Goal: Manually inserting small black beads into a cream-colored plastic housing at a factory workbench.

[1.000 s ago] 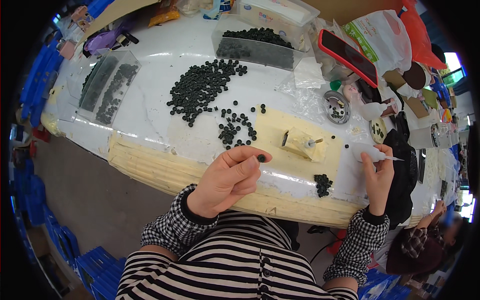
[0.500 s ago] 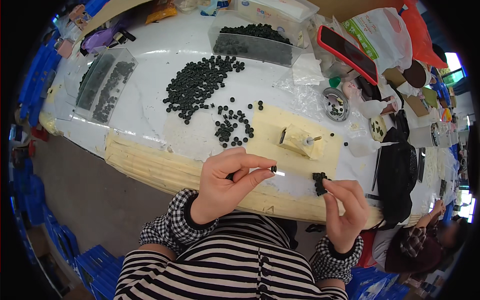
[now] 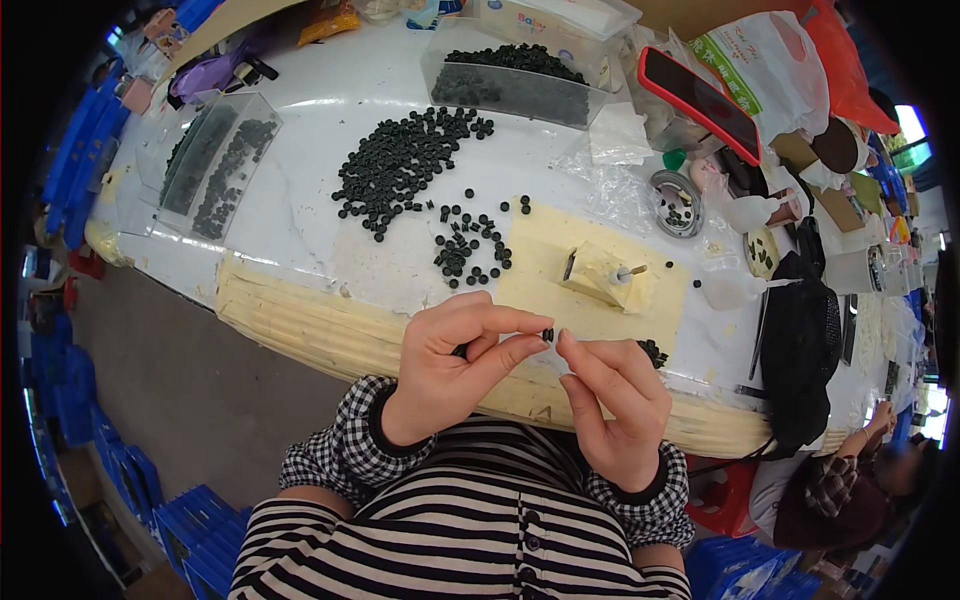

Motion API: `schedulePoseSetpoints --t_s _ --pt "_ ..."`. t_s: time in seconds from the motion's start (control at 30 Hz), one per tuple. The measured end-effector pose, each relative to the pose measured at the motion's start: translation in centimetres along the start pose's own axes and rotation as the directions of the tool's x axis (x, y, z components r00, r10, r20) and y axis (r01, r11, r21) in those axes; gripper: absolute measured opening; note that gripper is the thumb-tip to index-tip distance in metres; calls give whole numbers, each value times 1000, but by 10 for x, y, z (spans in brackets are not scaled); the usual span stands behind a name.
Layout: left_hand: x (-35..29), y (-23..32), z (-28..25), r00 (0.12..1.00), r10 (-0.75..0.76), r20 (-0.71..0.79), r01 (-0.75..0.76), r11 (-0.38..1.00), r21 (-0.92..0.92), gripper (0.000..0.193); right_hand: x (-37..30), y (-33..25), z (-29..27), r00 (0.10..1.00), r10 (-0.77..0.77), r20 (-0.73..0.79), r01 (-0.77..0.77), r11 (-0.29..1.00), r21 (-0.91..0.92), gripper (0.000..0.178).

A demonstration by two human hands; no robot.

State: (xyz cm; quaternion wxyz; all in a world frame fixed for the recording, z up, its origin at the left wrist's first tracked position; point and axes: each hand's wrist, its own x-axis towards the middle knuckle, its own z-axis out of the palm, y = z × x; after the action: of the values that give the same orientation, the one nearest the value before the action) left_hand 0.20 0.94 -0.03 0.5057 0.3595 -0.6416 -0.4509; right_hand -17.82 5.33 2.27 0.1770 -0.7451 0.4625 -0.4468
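My left hand [image 3: 455, 365] pinches a small black round part [image 3: 548, 335] between thumb and forefinger, just above the table's near edge. My right hand [image 3: 615, 400] meets it fingertip to fingertip, touching the same part. Behind the hands lies a cream foam sheet [image 3: 560, 270] carrying a small cream block [image 3: 600, 275] with a pin sticking out. A small heap of black parts [image 3: 652, 351] sits beside my right hand. A larger spread of the same black parts [image 3: 400, 165] covers the white table [image 3: 300, 230] farther back.
Clear bins with black parts stand at the back [image 3: 515, 75] and far left [image 3: 215, 160]. A red phone [image 3: 698, 100], a round metal dish [image 3: 675, 200], bags and a black pouch [image 3: 800, 350] crowd the right. Another person [image 3: 840, 490] sits at lower right. Blue crates [image 3: 70, 400] line the floor.
My right hand came in from the far right of the table to meet my left hand. The left hand lifted slightly and now holds a black part at its fingertips.
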Motion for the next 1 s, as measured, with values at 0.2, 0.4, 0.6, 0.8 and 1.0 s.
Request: schedulePoseSetpoints --t_s 0.2,0.4,0.6,0.8,1.0 --pt "-1 0 0 1000 -5 20 5 1000 7 19 -1 2 2 1000 -3 11 2 998 56 40" --pt "-1 0 1 999 0 35 0 1000 7 19 -3 7 1 1000 2 25 -4 997 79 40" --pt "5 1 -7 999 -34 40 23 968 250 19 -3 9 -8 997 69 25 -69 998 13 39" --pt "15 0 -23 992 -108 -69 127 907 401 16 -14 26 -41 935 221 -276 -270 950 -155 26" --pt "12 12 -17 781 -584 222 454 286 -844 27 -15 19 -44 951 180 -251 -236 949 -211 21"
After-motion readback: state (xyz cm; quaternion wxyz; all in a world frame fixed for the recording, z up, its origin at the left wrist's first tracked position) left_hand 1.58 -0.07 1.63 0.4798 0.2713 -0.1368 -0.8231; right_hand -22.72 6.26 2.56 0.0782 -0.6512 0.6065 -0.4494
